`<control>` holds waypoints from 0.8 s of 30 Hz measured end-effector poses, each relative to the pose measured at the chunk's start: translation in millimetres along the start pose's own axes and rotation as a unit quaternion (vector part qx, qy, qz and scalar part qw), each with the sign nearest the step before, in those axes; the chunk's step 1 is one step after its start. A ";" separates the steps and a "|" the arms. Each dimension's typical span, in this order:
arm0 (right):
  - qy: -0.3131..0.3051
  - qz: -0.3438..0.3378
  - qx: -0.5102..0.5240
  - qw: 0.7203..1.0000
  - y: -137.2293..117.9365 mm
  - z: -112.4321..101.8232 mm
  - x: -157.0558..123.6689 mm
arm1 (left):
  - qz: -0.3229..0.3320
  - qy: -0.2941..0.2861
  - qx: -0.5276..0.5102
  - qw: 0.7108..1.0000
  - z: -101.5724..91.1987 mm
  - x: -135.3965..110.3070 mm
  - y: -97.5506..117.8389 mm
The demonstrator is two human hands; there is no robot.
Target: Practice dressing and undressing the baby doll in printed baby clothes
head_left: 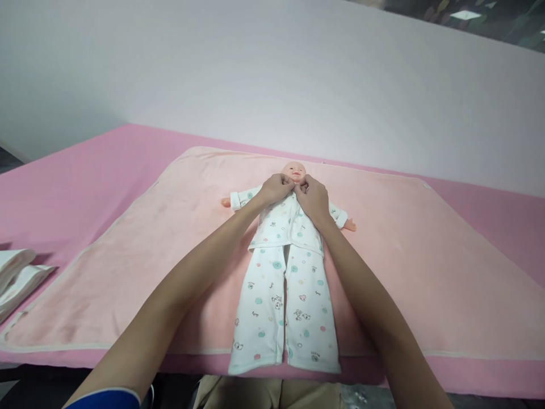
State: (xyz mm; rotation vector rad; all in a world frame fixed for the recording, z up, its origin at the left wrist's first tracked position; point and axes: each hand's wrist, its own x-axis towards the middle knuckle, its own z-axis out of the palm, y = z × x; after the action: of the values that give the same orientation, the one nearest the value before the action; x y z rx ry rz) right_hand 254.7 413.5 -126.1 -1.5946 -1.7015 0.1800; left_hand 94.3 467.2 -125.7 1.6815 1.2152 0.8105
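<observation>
A baby doll (297,169) lies on its back, its head toward the wall and its arms spread out. It wears a white printed jacket (276,224) and matching trousers (259,309), whose legs reach the near table edge. At the doll's neck, my left hand (276,187) pinches the jacket's collar from the left. Close beside it, my right hand (314,197) pinches the collar from the right. The fingertips of both hands almost meet under the doll's chin. Whatever fastening lies between them is hidden by the fingers.
Under the doll a light pink blanket (170,272) with a pale border covers much of the pink table (76,187). Folded white cloths (21,281) lie at the left edge. A pale wall (255,74) rises behind the table.
</observation>
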 end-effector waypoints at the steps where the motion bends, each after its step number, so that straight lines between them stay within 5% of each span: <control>1: -0.003 -0.012 -0.022 1.000 -1.1 -0.6 -0.9 | 0.011 0.008 0.005 1.000 1.9 -0.9 -1.7; 10: -0.034 -0.080 -0.202 0.975 -12.5 -2.7 -30.7 | 0.189 0.111 0.156 0.963 18.2 -27.9 -14.8; 15: -0.053 -0.049 -0.171 0.983 -16.6 -20.7 -45.4 | 0.194 0.098 0.224 0.950 14.1 -47.7 -7.1; 21: -0.068 -0.183 -0.072 0.978 -23.2 -65.1 -130.1 | 0.296 0.079 0.390 0.869 -6.7 -139.9 -8.2; 24: -0.081 -0.202 -0.088 0.972 -21.5 -68.2 -162.0 | 0.283 0.032 0.400 0.871 -3.7 -178.2 -10.4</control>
State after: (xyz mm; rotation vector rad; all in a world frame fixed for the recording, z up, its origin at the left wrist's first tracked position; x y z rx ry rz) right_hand 264.4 237.1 -137.2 -1.3471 -2.1818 -0.0473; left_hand 32.4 300.0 -135.6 2.8019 1.1870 0.7366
